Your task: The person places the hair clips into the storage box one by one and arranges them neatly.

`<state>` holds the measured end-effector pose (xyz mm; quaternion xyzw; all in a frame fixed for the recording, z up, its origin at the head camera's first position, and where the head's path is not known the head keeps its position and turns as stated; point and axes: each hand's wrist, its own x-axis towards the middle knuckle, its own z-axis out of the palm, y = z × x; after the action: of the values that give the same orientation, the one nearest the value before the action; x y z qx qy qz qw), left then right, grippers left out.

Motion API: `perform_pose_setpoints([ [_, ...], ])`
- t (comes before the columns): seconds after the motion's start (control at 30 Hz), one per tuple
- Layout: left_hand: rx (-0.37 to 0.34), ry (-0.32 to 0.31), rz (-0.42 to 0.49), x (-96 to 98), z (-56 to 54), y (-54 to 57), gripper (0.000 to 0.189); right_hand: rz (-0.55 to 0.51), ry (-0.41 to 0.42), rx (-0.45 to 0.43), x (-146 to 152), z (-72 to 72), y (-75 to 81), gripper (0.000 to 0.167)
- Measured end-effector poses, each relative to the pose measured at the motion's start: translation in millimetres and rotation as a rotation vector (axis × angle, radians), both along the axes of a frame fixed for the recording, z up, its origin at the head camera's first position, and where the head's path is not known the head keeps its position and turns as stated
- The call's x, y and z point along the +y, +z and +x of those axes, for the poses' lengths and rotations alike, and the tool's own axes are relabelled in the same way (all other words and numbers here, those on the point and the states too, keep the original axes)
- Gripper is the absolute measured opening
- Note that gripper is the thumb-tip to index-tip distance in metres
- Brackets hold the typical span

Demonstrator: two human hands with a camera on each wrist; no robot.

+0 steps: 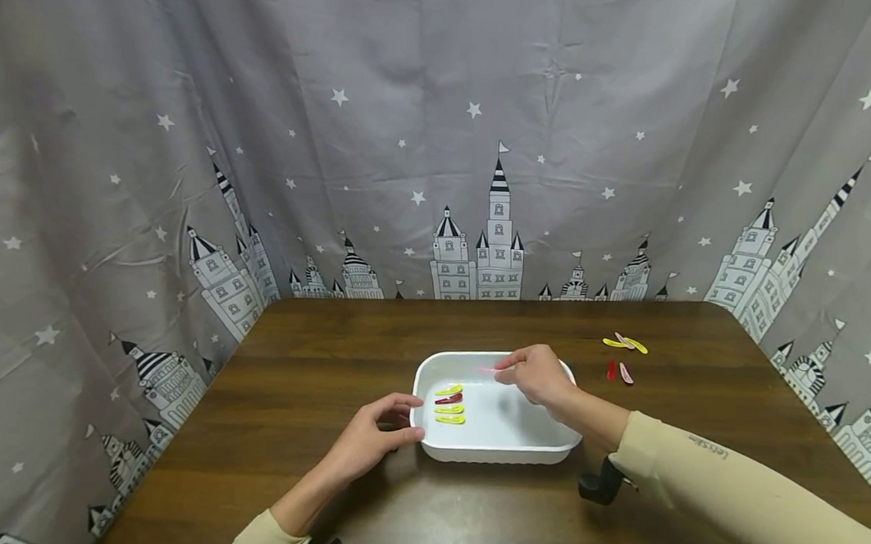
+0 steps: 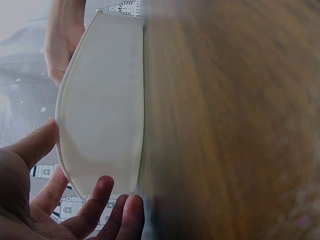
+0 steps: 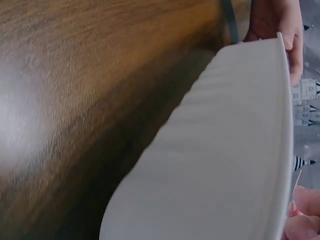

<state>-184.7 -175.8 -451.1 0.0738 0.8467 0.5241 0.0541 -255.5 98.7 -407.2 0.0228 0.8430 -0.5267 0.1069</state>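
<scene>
A white rectangular tray [image 1: 496,454] sits on the wooden table. Inside, along its left side, lie three yellow hair clips [image 1: 449,419] and one dark red hair clip [image 1: 448,398] in a column. My right hand [image 1: 541,376] is over the far right part of the tray, pinching a pink hair clip [image 1: 486,369] between thumb and fingertips; that clip shows thinly at the edge of the right wrist view. At the tray's left end, my left hand [image 1: 371,437] touches the rim with thumb and fingertips, its fingers loosely spread against the outer wall.
To the right of the tray, two yellow clips [image 1: 636,346] and a pink one overlap on the table [image 1: 314,339]. Closer in lie a red clip [image 1: 611,370] and a pink clip [image 1: 626,374]. A grey curtain [image 1: 383,138] with castles hangs behind the table.
</scene>
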Motion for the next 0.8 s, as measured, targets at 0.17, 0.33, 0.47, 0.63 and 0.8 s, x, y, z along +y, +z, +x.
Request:
perform_pose_setpoints([
  [0.17, 0.009, -0.001, -0.003, 0.0, -0.8, -1.4, 0.041, 0.002, 0.018, 0.002, -9, 1.6, -7.0, 0.013],
  [0.33, 0.013, -0.006, -0.002, -0.3, -1.1, -1.7, 0.040, 0.002, 0.031, 0.003, -16, 3.5, -14.1, 0.011],
  [0.47, 0.015, -0.010, -0.005, -0.8, -1.3, -2.7, 0.040, 0.001, 0.049, 0.005, -21, 4.6, -19.8, 0.011],
  [0.63, 0.016, -0.011, 0.001, -0.9, -1.0, -2.7, 0.039, 0.007, 0.084, 0.006, -25, 4.6, -25.8, 0.011],
  [0.8, 0.015, -0.010, 0.008, -0.7, -0.9, -1.8, 0.040, 0.007, 0.124, 0.002, -28, 4.0, -32.4, 0.012],
])
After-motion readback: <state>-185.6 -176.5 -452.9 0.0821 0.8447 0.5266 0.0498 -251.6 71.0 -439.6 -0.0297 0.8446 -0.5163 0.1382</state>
